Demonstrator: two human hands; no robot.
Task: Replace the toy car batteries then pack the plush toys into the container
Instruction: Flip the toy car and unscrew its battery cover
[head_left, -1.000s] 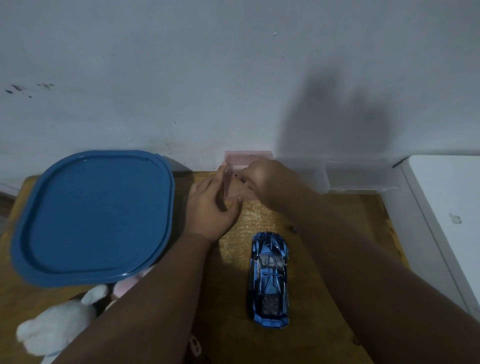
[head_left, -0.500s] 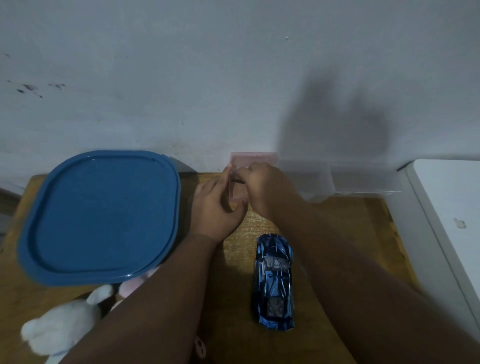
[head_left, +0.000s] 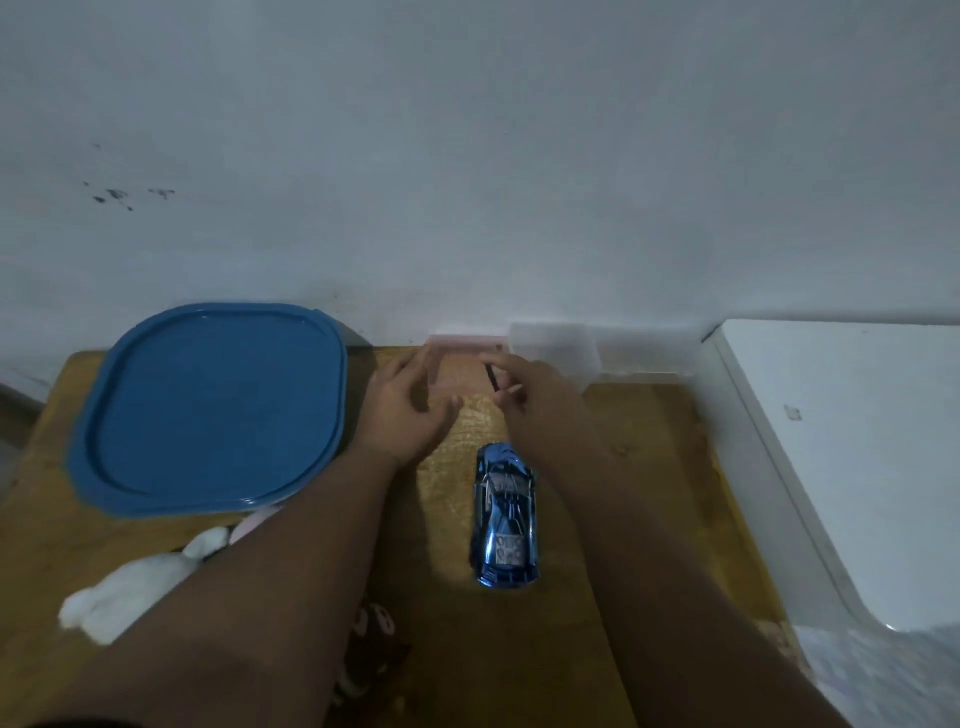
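Observation:
A shiny blue toy car (head_left: 504, 514) lies lengthwise on the wooden table (head_left: 649, 467), just in front of my hands. My right hand (head_left: 535, 400) pinches a thin dark tool (head_left: 490, 378), perhaps a small screwdriver, over a small pink box (head_left: 462, 343) at the wall. My left hand (head_left: 410, 410) hovers left of that box with its fingers spread, holding nothing. A container with a blue lid (head_left: 208, 405) stands at the left. A white plush (head_left: 130, 587) and a brown plush (head_left: 371, 639) lie near the front, partly hidden by my left arm.
Two clear plastic boxes (head_left: 556, 348) stand against the wall, right of the pink one. A white cabinet or appliance (head_left: 831, 441) borders the table's right edge. The wall closes off the table's back.
My left hand has come off the pink box and spread its fingers. My right hand has drawn back slightly with a thin dark tool now showing between its fingers.

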